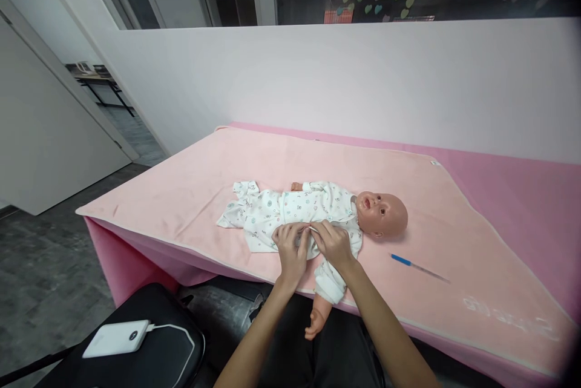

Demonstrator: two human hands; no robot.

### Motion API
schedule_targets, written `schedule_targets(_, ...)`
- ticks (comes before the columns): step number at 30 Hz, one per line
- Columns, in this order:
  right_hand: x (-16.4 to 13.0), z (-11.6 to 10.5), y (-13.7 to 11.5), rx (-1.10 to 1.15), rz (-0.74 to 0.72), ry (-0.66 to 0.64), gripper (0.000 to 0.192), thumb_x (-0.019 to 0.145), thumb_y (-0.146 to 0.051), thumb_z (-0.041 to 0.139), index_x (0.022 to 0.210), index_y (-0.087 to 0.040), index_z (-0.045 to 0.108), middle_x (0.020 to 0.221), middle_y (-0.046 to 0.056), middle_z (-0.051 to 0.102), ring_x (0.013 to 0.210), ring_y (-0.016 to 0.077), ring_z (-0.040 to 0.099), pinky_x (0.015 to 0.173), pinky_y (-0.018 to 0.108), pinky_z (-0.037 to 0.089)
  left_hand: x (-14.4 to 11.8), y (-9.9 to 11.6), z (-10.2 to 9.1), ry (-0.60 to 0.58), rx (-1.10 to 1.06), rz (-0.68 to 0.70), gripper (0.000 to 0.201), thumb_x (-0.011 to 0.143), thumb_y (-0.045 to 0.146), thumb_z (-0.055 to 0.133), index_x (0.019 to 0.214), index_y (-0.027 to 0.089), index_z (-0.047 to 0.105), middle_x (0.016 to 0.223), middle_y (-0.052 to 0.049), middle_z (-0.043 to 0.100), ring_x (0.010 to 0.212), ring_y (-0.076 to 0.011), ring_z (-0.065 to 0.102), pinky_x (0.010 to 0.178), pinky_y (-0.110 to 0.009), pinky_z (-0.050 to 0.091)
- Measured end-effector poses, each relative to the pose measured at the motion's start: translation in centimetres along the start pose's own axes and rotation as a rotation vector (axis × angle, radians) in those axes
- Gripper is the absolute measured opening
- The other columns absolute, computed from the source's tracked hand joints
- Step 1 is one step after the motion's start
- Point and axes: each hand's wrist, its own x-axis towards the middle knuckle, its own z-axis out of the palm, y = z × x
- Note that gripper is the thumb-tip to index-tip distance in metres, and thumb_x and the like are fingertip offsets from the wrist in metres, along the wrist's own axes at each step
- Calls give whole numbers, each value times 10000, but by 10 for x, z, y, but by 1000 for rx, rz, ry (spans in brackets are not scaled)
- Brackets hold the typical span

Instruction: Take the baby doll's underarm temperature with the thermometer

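A baby doll (381, 213) in a white patterned romper (290, 206) lies on its back on a pale pink blanket (181, 194), head to the right. My left hand (290, 249) and my right hand (333, 243) rest side by side on the romper's front near the doll's waist, fingers pinching the fabric. One doll arm (318, 315) hangs over the near table edge. A thin blue-handled thermometer (415, 266) lies on the blanket to the right of the doll.
The blanket covers a table with a darker pink cover (521, 182) against a white wall. A black seat (149, 351) at lower left carries a white power bank (117, 338) with a cable. An open doorway is at far left.
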Motion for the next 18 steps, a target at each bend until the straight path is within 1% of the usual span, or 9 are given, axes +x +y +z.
schedule_targets(5, 0, -3, -1, -21, -16, 9, 187, 913, -225, 469, 953, -177, 644, 703, 5, 597, 541, 76, 499, 517, 225, 312, -1, 0, 2, -32, 43, -17, 167, 917, 256, 415, 901, 215, 575, 898, -30, 619, 902, -189, 530, 883, -379, 322)
schedule_targets(8, 0, -4, -1, -7, -10, 5, 192, 908, -227, 472, 961, -180, 650, 706, 10, 594, 552, 80, 503, 529, 221, 321, -2, 0, 5, -19, 42, -14, 164, 926, 247, 381, 907, 206, 539, 927, -42, 606, 933, -193, 515, 890, -373, 325)
schedule_targets(11, -1, -4, -1, 12, -21, -4, 203, 914, -235, 467, 999, -173, 641, 714, 16, 595, 567, 81, 514, 539, 218, 329, -2, -2, 7, -14, 5, -8, 156, 933, 235, 362, 912, 203, 513, 906, -30, 602, 909, -177, 518, 911, -368, 318)
schedule_targets(15, -1, -3, 0, -2, -52, -8, 209, 921, -247, 468, 1019, -165, 634, 709, 16, 600, 578, 80, 526, 533, 221, 334, 1, -3, 6, -23, -12, -4, 167, 934, 230, 372, 919, 205, 536, 890, -18, 618, 880, -166, 534, 923, -371, 306)
schedule_targets(18, 0, -2, 1, -15, -45, -4, 213, 926, -256, 465, 1013, -176, 642, 698, 10, 598, 562, 75, 522, 514, 230, 323, 2, -3, 4, -18, -16, 1, 173, 926, 242, 395, 912, 210, 565, 896, -18, 634, 881, -168, 549, 933, -379, 306)
